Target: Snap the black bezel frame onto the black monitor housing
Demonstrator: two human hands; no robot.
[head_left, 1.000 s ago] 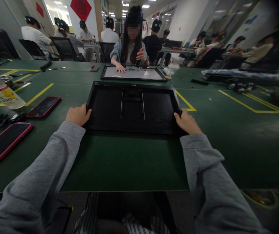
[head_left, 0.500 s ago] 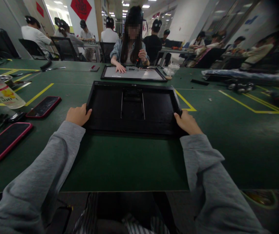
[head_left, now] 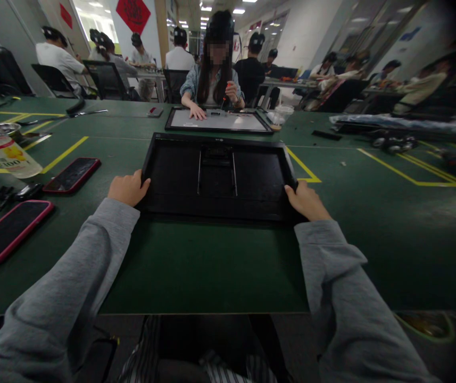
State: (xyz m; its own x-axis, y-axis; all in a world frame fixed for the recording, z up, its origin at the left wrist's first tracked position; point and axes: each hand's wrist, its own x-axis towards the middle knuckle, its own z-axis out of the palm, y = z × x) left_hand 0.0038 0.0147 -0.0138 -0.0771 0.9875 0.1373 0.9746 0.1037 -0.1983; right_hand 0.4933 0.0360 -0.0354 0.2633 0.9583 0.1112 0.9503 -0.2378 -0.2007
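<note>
A black monitor housing [head_left: 175, 173], a shallow tray-like shell with raised edges and two metal rails inside, is in front of me on the green table [head_left: 204, 266]. My left hand [head_left: 127, 189] grips its left edge, thumb on top. On the opposite side my right hand [head_left: 305, 199] is closed on the right edge, also with the thumb over the rim. The fingers under the shell are hidden. Whether its underside rests fully on the table I cannot tell.
Across the table a person works over a flat screen panel [head_left: 228, 121], holding a small tool. Two red-cased phones, one phone [head_left: 72, 175] farther off, and a drink cup [head_left: 10, 155] are at left. A black strip [head_left: 326, 135] and wrapped parts [head_left: 395, 122] lie at right.
</note>
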